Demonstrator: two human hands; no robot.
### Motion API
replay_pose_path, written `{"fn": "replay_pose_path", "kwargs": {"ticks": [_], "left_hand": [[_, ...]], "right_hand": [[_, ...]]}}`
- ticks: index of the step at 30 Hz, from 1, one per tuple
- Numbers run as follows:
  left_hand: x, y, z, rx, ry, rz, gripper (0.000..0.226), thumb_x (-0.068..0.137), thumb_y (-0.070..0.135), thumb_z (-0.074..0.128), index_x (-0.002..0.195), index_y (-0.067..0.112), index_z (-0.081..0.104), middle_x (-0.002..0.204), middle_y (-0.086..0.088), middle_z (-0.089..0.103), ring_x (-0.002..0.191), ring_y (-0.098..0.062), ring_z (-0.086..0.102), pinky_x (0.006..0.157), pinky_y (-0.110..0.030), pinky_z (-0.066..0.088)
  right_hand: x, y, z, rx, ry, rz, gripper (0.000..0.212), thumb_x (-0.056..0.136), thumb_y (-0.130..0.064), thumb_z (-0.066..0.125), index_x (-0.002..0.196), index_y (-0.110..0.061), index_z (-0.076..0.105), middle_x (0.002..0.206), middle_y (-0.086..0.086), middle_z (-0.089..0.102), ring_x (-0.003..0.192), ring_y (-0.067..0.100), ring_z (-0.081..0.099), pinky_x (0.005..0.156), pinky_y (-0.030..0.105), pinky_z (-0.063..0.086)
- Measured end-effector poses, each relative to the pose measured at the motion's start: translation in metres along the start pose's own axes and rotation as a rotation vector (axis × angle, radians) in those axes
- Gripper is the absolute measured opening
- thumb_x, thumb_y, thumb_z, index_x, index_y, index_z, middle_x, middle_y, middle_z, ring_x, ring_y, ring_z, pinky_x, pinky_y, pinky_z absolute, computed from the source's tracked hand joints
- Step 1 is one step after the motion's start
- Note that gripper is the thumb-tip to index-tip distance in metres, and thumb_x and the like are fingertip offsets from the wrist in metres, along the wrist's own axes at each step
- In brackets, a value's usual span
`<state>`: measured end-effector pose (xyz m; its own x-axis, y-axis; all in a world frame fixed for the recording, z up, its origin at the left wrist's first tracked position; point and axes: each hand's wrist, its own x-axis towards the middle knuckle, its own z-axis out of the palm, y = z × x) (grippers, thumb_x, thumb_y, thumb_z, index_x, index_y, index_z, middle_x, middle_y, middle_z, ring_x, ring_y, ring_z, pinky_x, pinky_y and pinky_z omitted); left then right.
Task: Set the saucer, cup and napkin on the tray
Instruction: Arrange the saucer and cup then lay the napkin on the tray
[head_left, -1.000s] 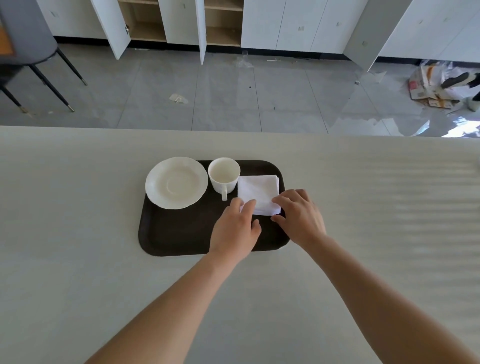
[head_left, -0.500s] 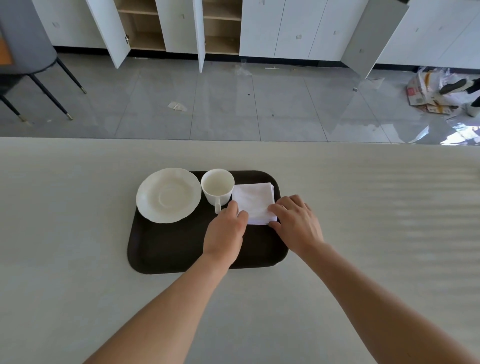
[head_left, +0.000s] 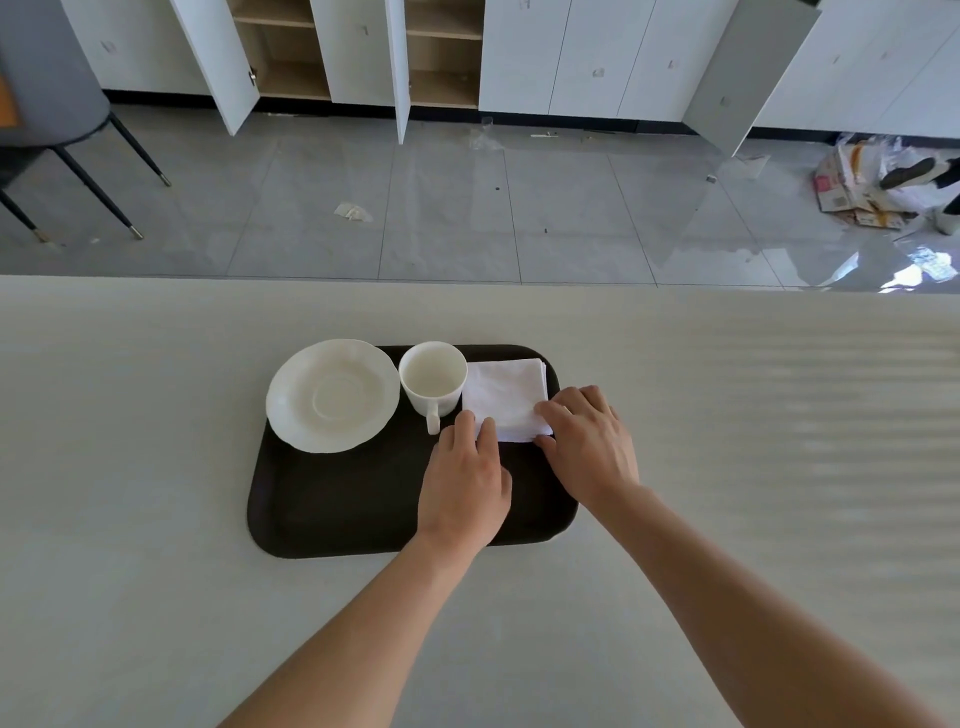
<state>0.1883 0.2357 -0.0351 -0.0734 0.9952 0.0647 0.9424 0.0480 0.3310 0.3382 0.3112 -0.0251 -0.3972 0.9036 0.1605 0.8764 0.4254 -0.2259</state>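
Note:
A dark brown tray (head_left: 337, 509) lies on the pale table. The white saucer (head_left: 332, 395) sits on its far left corner, overhanging the rim a little. Upright beside it stands the white cup (head_left: 432, 376), handle toward me. A folded white napkin (head_left: 506, 395) lies flat in the far right corner, touching the cup. My left hand (head_left: 465, 483) rests palm down with its fingertips on the napkin's near left corner. My right hand (head_left: 592, 447) has fingers on top of the near right corner and the thumb at its edge, pinching it.
The table's far edge (head_left: 478, 283) runs across the view, with grey floor beyond. White cabinets (head_left: 597, 57) line the back, some with doors open. A chair (head_left: 57, 119) stands at the far left, and a heap of cardboard and bags (head_left: 872, 182) at the far right.
My head has tilted, so the tray sits lower in view. Both hands stay at the napkin's near edge; my left fingertips have crept slightly toward the cup's handle.

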Motion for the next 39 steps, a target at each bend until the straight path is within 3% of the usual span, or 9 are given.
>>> {"fn": "replay_pose_path", "kwargs": {"ticks": [5, 13, 16, 18, 20, 23, 29, 35, 39], "left_hand": [[-0.006, -0.003, 0.003, 0.070, -0.036, 0.035, 0.058, 0.094, 0.035, 0.048, 0.144, 0.007, 0.043, 0.137, -0.013, 0.043, 0.112, -0.024, 0.051, 0.095, -0.033, 0.049], [-0.012, -0.007, 0.003, 0.092, -0.022, 0.066, 0.055, 0.092, 0.036, 0.048, 0.141, 0.010, 0.049, 0.138, -0.014, 0.047, 0.120, -0.026, 0.050, 0.098, -0.036, 0.048], [-0.011, -0.011, 0.003, 0.115, -0.021, 0.090, 0.055, 0.092, 0.035, 0.049, 0.140, 0.009, 0.050, 0.142, -0.015, 0.045, 0.135, -0.028, 0.043, 0.102, -0.037, 0.046], [-0.011, -0.013, 0.006, 0.127, -0.045, 0.116, 0.056, 0.095, 0.034, 0.044, 0.144, 0.008, 0.045, 0.153, -0.018, 0.039, 0.147, -0.030, 0.032, 0.112, -0.039, 0.040], [-0.010, -0.015, 0.008, 0.124, -0.077, 0.119, 0.058, 0.098, 0.035, 0.039, 0.148, 0.007, 0.038, 0.159, -0.018, 0.032, 0.151, -0.029, 0.023, 0.117, -0.041, 0.035], [-0.010, -0.016, 0.009, 0.128, -0.096, 0.111, 0.059, 0.098, 0.036, 0.035, 0.149, 0.007, 0.036, 0.159, -0.017, 0.032, 0.152, -0.028, 0.023, 0.119, -0.042, 0.031], [-0.006, -0.017, 0.010, 0.101, -0.121, 0.096, 0.060, 0.097, 0.036, 0.034, 0.151, 0.010, 0.034, 0.162, -0.014, 0.028, 0.153, -0.025, 0.018, 0.121, -0.041, 0.026], [-0.007, -0.019, 0.009, 0.096, -0.145, 0.104, 0.061, 0.098, 0.036, 0.032, 0.154, 0.011, 0.027, 0.164, -0.012, 0.023, 0.154, -0.023, 0.014, 0.123, -0.040, 0.023], [-0.008, -0.018, 0.009, 0.091, -0.148, 0.096, 0.062, 0.097, 0.035, 0.032, 0.154, 0.011, 0.025, 0.164, -0.011, 0.022, 0.154, -0.023, 0.013, 0.123, -0.040, 0.022]], "right_hand": [[0.003, 0.003, 0.003, 0.012, -0.031, 0.006, 0.026, 0.077, -0.018, 0.080, 0.102, -0.014, 0.071, 0.113, 0.003, 0.066, 0.110, 0.033, 0.053, 0.073, 0.037, 0.050], [0.005, 0.011, 0.000, 0.115, -0.101, 0.023, 0.040, 0.081, -0.021, 0.076, 0.119, -0.021, 0.066, 0.127, -0.008, 0.063, 0.124, 0.025, 0.043, 0.086, 0.041, 0.052], [0.009, 0.011, -0.001, 0.144, -0.161, 0.040, 0.069, 0.077, -0.031, 0.070, 0.142, -0.026, 0.047, 0.147, -0.009, 0.046, 0.137, 0.021, 0.029, 0.101, 0.043, 0.047], [0.019, 0.009, 0.002, 0.110, -0.261, 0.057, 0.080, 0.086, -0.048, 0.057, 0.155, -0.027, 0.021, 0.164, -0.012, 0.019, 0.149, 0.022, 0.008, 0.116, 0.043, 0.029], [0.030, 0.008, 0.010, -0.015, -0.340, 0.045, 0.073, 0.097, -0.057, 0.034, 0.158, -0.028, 0.006, 0.166, -0.015, -0.001, 0.152, 0.022, -0.009, 0.123, 0.045, 0.011], [0.037, 0.008, 0.020, -0.136, -0.402, 0.038, 0.067, 0.100, -0.059, 0.015, 0.158, -0.028, -0.001, 0.165, -0.016, -0.010, 0.151, 0.022, -0.017, 0.123, 0.047, -0.002], [0.035, 0.007, 0.024, -0.132, -0.417, 0.046, 0.067, 0.101, -0.058, 0.014, 0.158, -0.028, -0.005, 0.165, -0.016, -0.015, 0.150, 0.023, -0.021, 0.123, 0.048, -0.004], [0.001, 0.004, 0.013, -0.078, -0.291, 0.006, 0.067, 0.100, -0.058, 0.012, 0.158, -0.026, 0.004, 0.166, -0.016, -0.006, 0.152, 0.020, -0.015, 0.123, 0.043, 0.000], [-0.016, 0.004, 0.014, -0.129, -0.337, 0.031, 0.069, 0.098, -0.061, 0.009, 0.158, -0.028, 0.004, 0.165, -0.018, -0.005, 0.151, 0.019, -0.016, 0.124, 0.044, -0.002]]}}
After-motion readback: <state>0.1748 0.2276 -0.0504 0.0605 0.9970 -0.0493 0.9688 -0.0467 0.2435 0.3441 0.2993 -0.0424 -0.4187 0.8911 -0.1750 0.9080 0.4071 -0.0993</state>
